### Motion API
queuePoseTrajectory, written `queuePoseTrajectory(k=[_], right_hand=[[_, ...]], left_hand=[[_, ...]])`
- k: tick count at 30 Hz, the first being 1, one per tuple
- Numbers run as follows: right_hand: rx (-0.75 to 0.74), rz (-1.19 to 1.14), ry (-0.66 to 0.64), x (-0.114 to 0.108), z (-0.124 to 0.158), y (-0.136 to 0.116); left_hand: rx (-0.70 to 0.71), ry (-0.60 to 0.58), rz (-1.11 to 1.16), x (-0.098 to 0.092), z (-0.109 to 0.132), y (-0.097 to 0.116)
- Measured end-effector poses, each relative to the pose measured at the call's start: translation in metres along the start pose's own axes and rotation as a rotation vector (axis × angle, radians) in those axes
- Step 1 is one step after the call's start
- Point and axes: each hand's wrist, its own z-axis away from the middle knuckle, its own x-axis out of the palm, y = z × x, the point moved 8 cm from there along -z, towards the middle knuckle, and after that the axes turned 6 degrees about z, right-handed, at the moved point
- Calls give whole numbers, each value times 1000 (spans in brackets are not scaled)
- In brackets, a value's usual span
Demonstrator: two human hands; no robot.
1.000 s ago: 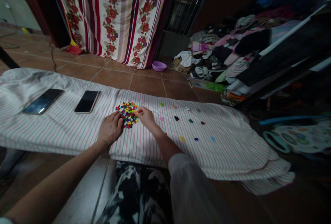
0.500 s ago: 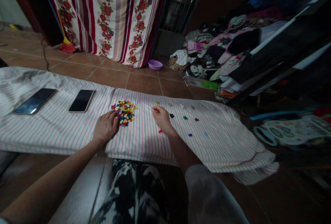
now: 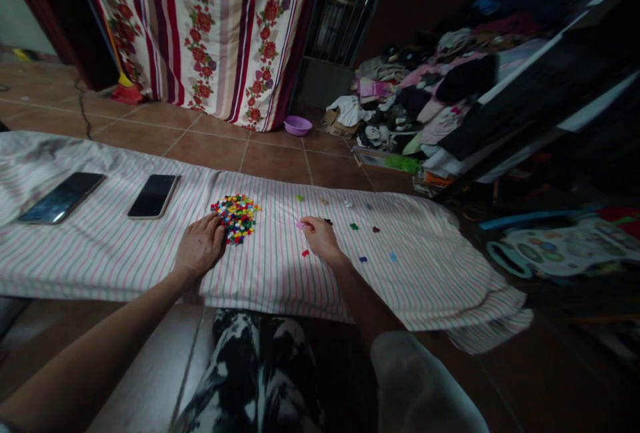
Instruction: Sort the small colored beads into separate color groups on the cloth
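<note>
My left hand (image 3: 201, 240) lies flat on the striped cloth, its fingertips touching the left edge of a pile of small multicoloured pieces (image 3: 239, 220). Its fingers are stretched out and hold nothing. To the right of the pile, my right hand (image 3: 321, 236) is closed in a pinch at a small pink piece (image 3: 300, 224), low over the cloth. Small single-colour groups sit around it: light green (image 3: 300, 198), beige (image 3: 323, 201), white (image 3: 349, 204), grey (image 3: 369, 206), black (image 3: 329, 222), green (image 3: 354, 226), brown (image 3: 376, 229), red (image 3: 305, 253), dark blue (image 3: 363, 260) and light blue (image 3: 393, 256).
Two phones, a larger one (image 3: 63, 198) and a smaller one (image 3: 153, 196), lie left of the pile. The striped cloth (image 3: 280, 280) covers a long low surface. Beyond it are a purple basin (image 3: 298, 126), a broom (image 3: 127, 92) and heaped clothes (image 3: 400, 100).
My right hand has moved down and slightly right, nearer to me, and the pink piece now shows at its fingertips. My left hand stays by the pile. The view has shifted slightly.
</note>
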Motion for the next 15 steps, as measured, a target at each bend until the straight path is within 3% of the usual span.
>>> queuePoseTrajectory(k=[15], right_hand=[[37,-52,19,-7,-1,5]], left_hand=[[-40,12,13,-2,-1,-1]])
